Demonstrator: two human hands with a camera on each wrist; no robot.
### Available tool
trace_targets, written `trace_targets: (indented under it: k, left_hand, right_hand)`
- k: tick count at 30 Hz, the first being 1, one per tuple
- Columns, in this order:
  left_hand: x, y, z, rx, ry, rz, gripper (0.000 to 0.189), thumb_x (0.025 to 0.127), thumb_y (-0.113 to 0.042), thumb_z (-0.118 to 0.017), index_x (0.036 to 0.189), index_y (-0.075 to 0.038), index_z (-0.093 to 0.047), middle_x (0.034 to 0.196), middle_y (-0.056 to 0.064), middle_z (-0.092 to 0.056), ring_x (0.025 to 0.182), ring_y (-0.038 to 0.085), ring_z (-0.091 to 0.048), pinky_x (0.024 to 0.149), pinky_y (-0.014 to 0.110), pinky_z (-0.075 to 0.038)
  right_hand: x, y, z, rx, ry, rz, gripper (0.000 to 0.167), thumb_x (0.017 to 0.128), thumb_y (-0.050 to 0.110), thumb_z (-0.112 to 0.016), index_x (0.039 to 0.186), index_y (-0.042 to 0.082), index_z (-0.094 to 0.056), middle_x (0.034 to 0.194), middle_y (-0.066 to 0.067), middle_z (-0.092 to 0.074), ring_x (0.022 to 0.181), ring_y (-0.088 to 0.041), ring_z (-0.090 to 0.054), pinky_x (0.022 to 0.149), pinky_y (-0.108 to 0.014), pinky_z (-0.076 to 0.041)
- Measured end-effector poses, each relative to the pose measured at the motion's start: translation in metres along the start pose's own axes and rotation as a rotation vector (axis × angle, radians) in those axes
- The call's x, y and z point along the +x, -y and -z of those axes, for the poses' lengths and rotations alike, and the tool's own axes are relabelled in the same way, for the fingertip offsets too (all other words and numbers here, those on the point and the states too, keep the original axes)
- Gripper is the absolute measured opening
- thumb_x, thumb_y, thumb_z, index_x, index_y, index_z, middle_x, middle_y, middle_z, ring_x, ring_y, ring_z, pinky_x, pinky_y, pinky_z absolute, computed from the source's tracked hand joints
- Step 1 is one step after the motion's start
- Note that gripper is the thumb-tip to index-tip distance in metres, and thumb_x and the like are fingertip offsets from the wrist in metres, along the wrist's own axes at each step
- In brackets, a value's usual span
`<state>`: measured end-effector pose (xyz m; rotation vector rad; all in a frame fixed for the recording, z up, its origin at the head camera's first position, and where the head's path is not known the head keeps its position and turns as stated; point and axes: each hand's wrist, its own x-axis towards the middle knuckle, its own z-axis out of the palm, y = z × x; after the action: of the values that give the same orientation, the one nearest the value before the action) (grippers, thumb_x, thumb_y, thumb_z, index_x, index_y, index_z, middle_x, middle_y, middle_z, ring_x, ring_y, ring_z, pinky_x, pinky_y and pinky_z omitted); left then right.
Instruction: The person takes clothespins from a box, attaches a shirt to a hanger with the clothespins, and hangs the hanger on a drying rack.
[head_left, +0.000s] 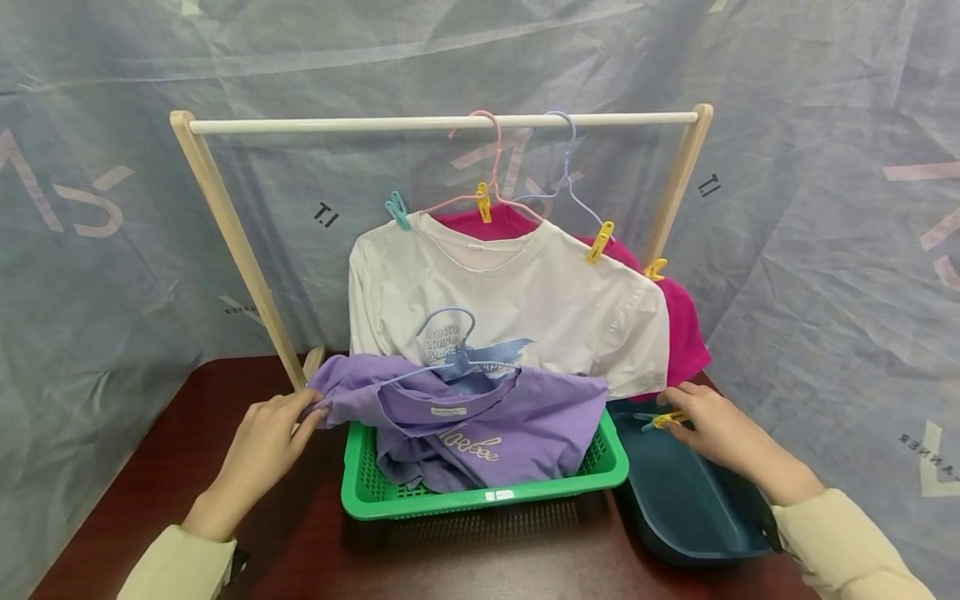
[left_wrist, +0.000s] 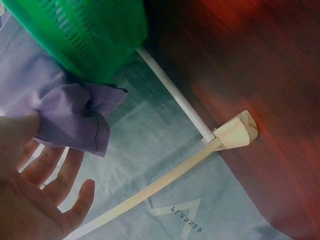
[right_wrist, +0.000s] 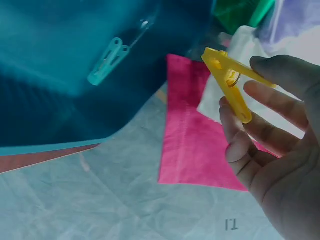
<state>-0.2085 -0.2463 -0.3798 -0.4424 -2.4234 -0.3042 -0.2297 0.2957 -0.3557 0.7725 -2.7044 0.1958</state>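
A purple T-shirt (head_left: 551, 421) lies partly in the green basket (head_left: 360, 506), its upper part spread toward the rack. My left hand (head_left: 262, 437) pinches one sleeve (left_wrist: 75, 117) between thumb and fingers and holds it out to the left. Inside the shirt's neckline sits a blue hanger (head_left: 471, 321), its hook pointing up. Over the dark blue basin (head_left: 678, 500), my right hand (head_left: 716, 425) pinches a yellow clothespin (right_wrist: 237, 102) by its arms. A teal clothespin (right_wrist: 107, 62) lies in the basin below that hand.
Behind the basket stands a rack with a white bar (head_left: 337, 125) and wooden posts. A white T-shirt (head_left: 555, 325) hangs there on a pink hanger (head_left: 498, 154), in front of a magenta shirt (head_left: 684, 329). Yellow and teal clothespins grip these shirts at the shoulders.
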Motion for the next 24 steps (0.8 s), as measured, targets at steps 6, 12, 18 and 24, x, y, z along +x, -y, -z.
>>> trace_targets:
  k: [6, 12, 18, 24]
  left_hand:
    - [0.002, 0.001, -0.002, -0.002, -0.009, -0.005, 0.012, 0.078, -0.012, -0.070, 0.084, -0.011, -0.060, 0.057, -0.005, -0.049, 0.056, 0.014, -0.046, 0.062, 0.043, -0.041]
    - [0.002, 0.002, -0.004, -0.013, 0.002, 0.015, 0.012, 0.078, -0.012, -0.070, 0.083, -0.012, -0.059, 0.056, -0.006, -0.046, 0.056, 0.012, -0.043, 0.059, 0.037, -0.037]
    - [0.003, 0.003, -0.005, -0.009, -0.005, 0.005, 0.012, 0.078, -0.012, -0.070, 0.083, -0.012, -0.059, 0.056, -0.006, -0.047, 0.055, 0.012, -0.043, 0.057, 0.036, -0.036]
    - [0.003, 0.004, -0.005, -0.016, 0.001, 0.008, 0.012, 0.078, -0.012, -0.069, 0.083, -0.013, -0.058, 0.057, -0.005, -0.047, 0.055, 0.012, -0.042, 0.055, 0.033, -0.035]
  right_hand:
    - [0.008, 0.007, 0.003, -0.019, -0.192, 0.090, 0.032, 0.060, 0.006, -0.080, 0.084, 0.005, -0.059, 0.075, -0.001, -0.055, 0.067, -0.011, -0.050, 0.057, -0.030, -0.046]
    - [0.020, 0.013, 0.008, 0.020, -0.332, 0.163, 0.033, 0.064, 0.012, -0.082, 0.081, 0.003, -0.056, 0.074, -0.004, -0.054, 0.062, -0.012, -0.049, 0.054, -0.027, -0.046]
    - [0.030, 0.020, 0.013, 0.047, -0.362, 0.214, 0.048, 0.082, 0.050, -0.041, 0.078, 0.004, -0.054, 0.075, -0.004, -0.052, 0.065, -0.012, -0.051, 0.056, -0.025, -0.047]
    - [0.038, 0.033, 0.018, -0.017, -0.314, 0.185, 0.033, 0.064, 0.017, -0.083, 0.081, 0.004, -0.058, 0.076, -0.005, -0.056, 0.065, -0.013, -0.053, 0.058, -0.029, -0.048]
